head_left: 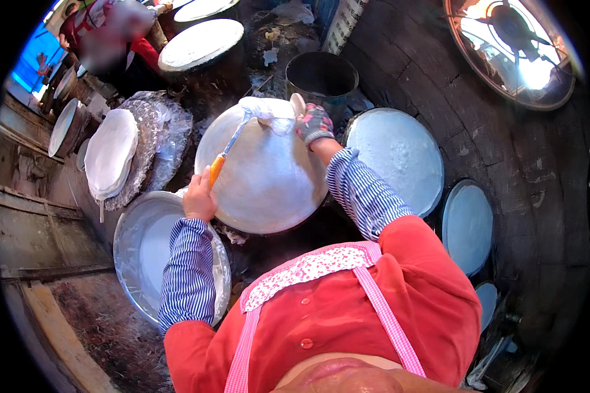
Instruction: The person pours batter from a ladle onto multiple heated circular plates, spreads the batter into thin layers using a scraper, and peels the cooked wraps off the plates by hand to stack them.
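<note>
My bare left hand (200, 196) is closed round the orange handle of what looks like a paint roller (217, 167). Its metal arm slants up to a white-coated head (259, 108) at the far edge of a large, round, pale metal pan (262, 177). The pan's broad surface is shiny and mostly bare. At its far right rim my right hand (314, 124), in a dark glove with pink patches, grips a pale rounded piece (297, 105). White, wet-looking material (282, 124) lies between that hand and the roller head.
A wide basin (128, 226) with white liquid stands at my left. White-topped round pans (396, 160) surround me, and a pale round sheet (111, 154) lies on a crusted stand. Beyond are a dark drum (322, 75) and another person (88, 26). A large fan (511, 39) is at upper right.
</note>
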Demonstrator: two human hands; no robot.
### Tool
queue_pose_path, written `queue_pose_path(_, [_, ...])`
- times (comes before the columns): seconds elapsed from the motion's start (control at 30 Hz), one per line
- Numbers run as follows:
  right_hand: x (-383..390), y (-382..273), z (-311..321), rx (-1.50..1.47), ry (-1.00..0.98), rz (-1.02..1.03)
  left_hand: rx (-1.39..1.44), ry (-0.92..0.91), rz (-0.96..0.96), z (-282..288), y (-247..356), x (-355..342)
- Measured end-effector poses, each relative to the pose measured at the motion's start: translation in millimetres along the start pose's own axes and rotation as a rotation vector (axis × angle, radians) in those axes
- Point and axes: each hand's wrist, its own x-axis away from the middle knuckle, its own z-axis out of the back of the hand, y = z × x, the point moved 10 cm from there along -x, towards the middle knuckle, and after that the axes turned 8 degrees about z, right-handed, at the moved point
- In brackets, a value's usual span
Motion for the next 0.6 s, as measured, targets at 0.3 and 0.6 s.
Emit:
queue_pose_path(0.3, [-19,-72,-40,0.023,-0.128,0.214,0.776,-0.004,0.237,-17,-31,39])
queue_pose_path(0.6, [-36,-61,-42,0.086,-0.061,0.215,0.455,0.027,0.269,-22,-4,36])
